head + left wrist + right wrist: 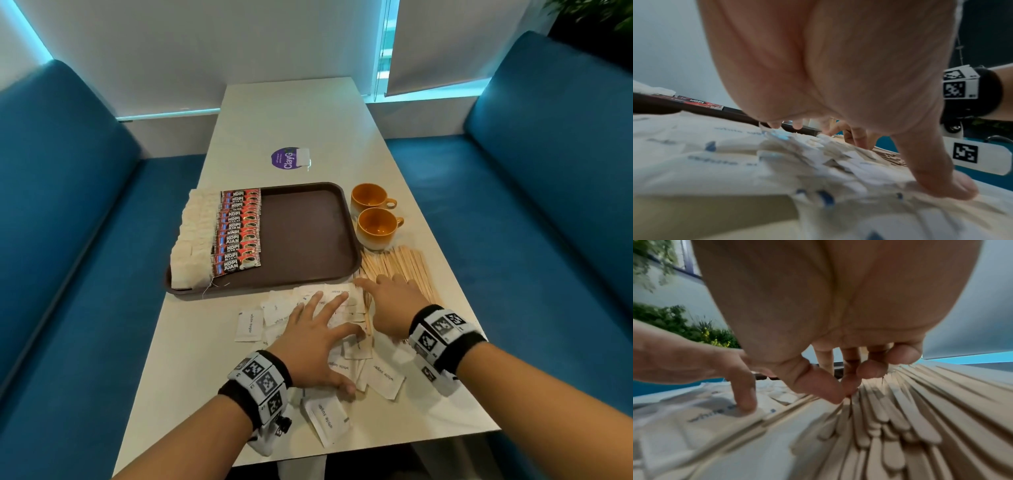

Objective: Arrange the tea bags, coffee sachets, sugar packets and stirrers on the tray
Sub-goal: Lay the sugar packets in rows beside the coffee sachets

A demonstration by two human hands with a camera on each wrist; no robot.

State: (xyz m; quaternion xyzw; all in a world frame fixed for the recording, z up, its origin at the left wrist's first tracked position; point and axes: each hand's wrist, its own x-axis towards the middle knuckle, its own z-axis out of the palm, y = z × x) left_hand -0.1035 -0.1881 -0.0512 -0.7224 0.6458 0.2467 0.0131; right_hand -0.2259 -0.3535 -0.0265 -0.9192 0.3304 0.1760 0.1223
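1. Head view, centre: brown tray (308, 236) sits on the white counter (284, 120). Its left part carries a column of white tea bags (193, 236) and, just beside it to the right, an overlapping column of red coffee sachets (238, 231). The right part of the tray is bare.
2. Sugar packets (383, 375) lie scattered on the counter below the tray, lower centre of frame; none on the tray.
3. Wooden stirrers (407, 262) lie fanned on the counter at the tray's lower right corner, below two orange cups (376, 226).
4. Left hand (317, 346): fingers spread and nearly straight, lying flat on the sugar packets; the thumb (945, 181) presses on a packet. Nothing gripped.
5. Right hand (394, 305): palm down where the packets meet the stirrers. In the right wrist view its fingers (873, 369) are loosely bent above the stirrers, thumb tip touching one; whether anything is pinched cannot be told.
6. A round purple sticker (286, 158) is on the counter above the tray.
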